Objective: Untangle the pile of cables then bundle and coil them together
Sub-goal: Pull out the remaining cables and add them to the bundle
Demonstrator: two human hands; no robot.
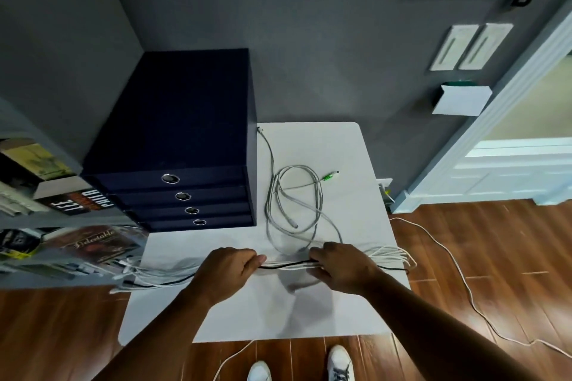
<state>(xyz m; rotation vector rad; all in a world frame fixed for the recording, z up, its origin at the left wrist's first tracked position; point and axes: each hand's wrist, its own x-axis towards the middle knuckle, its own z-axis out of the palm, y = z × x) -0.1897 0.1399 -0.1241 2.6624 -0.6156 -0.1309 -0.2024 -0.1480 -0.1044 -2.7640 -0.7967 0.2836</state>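
1. Two grips, left grip [229, 269] and right grip [340, 266], curl round the cable bundle [288, 263] over the bench [340, 315], set apart, probably to keep strands parallel for coiling.
2. One grey cable [294, 195] lies looped behind, ungathered.

Both bare forearms reach in over the near edge of the table [247, 318], the left from the lower left, the right from the lower right near the table's near right corner. The left hand [230, 272] lies back-up, its fingers curled and its thumb and fingertips pinching a bundle of cables [288, 263]. The right hand [340, 269], also back-up and just beside it, has its fingers curled over the same bundle. The two hands do not touch; a short stretch of bundle shows between them.
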